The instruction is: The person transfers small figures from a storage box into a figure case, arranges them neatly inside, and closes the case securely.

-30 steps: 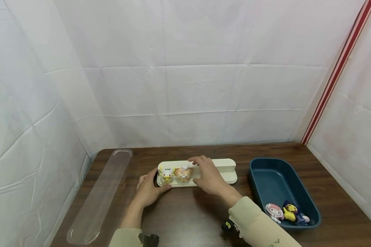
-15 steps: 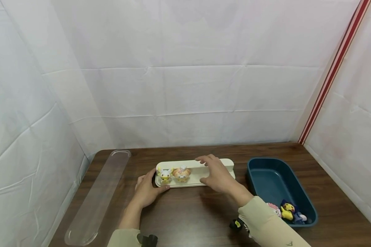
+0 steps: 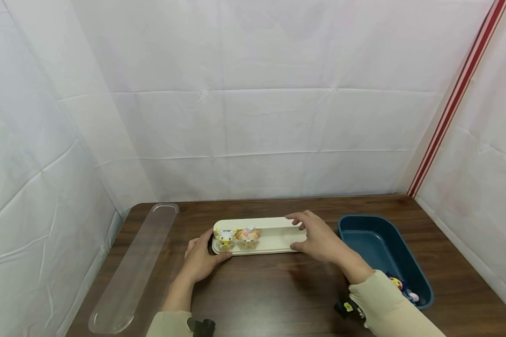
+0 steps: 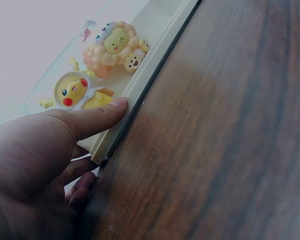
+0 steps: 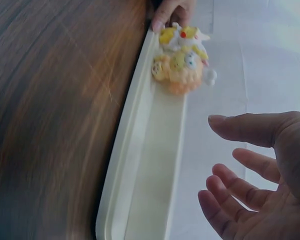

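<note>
Nearest the viewer, two pale green sleeves (image 3: 379, 304) come up from the bottom edge onto a dark wooden table (image 3: 261, 299). The left hand (image 3: 202, 260) grips the left end of a long cream tray (image 3: 274, 236): its thumb lies curled along the near rim just beside the figures, while the other fingers fold under the tray's end, as the left wrist view shows. The right hand (image 3: 320, 236) hovers at the tray's right end with its fingers spread and relaxed, holding nothing; in the right wrist view they curve in the air above the tray floor, apart from it, though from the head view I cannot tell whether a fingertip brushes the far rim. The tray lies in the middle of the table with its long axis running left to right, so each hand stands at one end, the left one in contact and the right one only near. Two small toys stand side by side at the tray's left end: a yellow figure (image 3: 225, 237) at the far left, just beside the left thumb, and an orange fluffy figure (image 3: 249, 236) touching it on the right. The remaining stretch of tray floor runs rightward from them toward the right hand. To the right, near that forearm, sits a dark blue bin (image 3: 375, 248) with a few more small figures (image 3: 400, 288) in its near corner. At the left edge a clear plastic lid (image 3: 135, 267) stretches from near to far. Behind everything hang white fabric walls (image 3: 253, 117).
</note>
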